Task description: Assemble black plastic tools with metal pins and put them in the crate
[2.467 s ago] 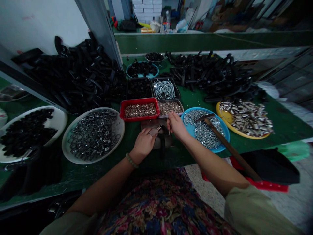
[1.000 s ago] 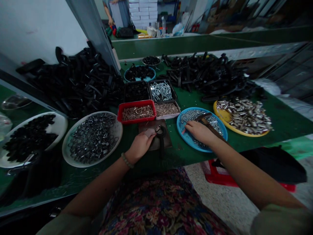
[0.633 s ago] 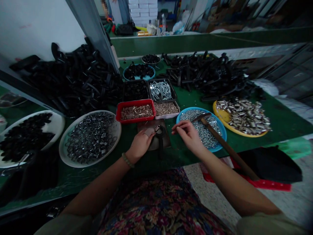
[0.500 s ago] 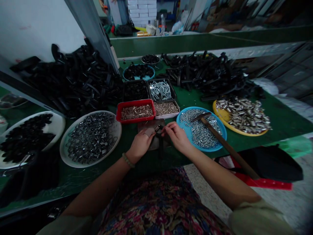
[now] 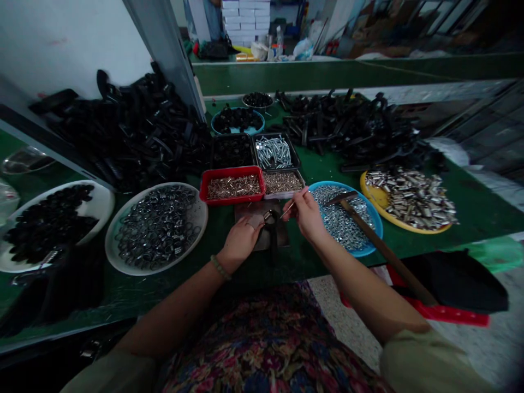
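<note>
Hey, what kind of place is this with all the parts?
Likely an assembly workshop: a hammer lies across a blue tray of small metal parts, black pieces are heaped on the green bench, and white boxes stand stacked behind.

Part (image 5: 273, 233) on plate (image 5: 261, 241), hammer (image 5: 380, 243) across basin (image 5: 360, 253)

You wear loose olive-khaki sleeves (image 5: 423, 355) that leave the forearms bare, and a dark garment (image 5: 249, 344) over your front, printed with pink, red, blue and tan flowers. A pale greenish beaded bracelet (image 5: 220, 268) circles your left wrist (image 5: 230, 258).
</note>
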The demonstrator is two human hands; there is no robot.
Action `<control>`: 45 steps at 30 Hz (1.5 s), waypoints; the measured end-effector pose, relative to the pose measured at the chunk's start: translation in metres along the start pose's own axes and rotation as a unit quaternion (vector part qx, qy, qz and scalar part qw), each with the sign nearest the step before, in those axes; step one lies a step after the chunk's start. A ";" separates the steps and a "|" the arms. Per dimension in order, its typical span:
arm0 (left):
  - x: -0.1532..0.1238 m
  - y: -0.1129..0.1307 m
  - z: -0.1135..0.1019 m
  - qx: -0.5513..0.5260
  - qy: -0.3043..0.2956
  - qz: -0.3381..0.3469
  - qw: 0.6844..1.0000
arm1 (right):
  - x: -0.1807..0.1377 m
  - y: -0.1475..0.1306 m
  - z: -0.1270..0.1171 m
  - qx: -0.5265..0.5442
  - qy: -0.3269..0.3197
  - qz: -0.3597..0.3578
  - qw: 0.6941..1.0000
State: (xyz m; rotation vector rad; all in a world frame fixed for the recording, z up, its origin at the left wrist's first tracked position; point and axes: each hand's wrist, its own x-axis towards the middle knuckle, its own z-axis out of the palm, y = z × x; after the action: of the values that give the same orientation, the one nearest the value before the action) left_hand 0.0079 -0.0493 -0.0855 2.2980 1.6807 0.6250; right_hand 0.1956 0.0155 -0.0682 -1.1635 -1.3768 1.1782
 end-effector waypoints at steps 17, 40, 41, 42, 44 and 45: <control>0.005 0.014 -0.004 0.163 -0.047 0.092 0.981 | -0.050 0.029 -0.129 -0.600 0.006 -0.199 0.775; -0.066 0.000 -0.003 0.076 0.019 0.089 0.993 | -0.088 -0.050 -0.023 -0.431 -0.153 -0.063 0.887; -0.065 0.000 -0.003 0.075 0.018 0.090 0.993 | -0.086 -0.051 -0.022 -0.444 -0.166 -0.048 0.879; -0.064 0.000 -0.003 0.075 0.016 0.091 0.993 | -0.085 -0.052 -0.021 -0.453 -0.175 -0.038 0.873; -0.064 0.002 -0.003 0.073 0.006 0.093 0.993 | -0.084 -0.053 -0.019 -0.452 -0.164 -0.048 0.875; -0.064 0.004 -0.003 0.072 -0.001 0.092 0.993 | -0.084 -0.052 -0.017 -0.449 -0.152 -0.062 0.878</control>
State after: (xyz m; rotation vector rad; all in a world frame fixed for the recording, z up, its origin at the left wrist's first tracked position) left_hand -0.0064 -0.1110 -0.0946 2.5755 1.5730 0.5521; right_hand 0.2168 -0.0701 -0.0214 -1.5048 -2.3382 0.6140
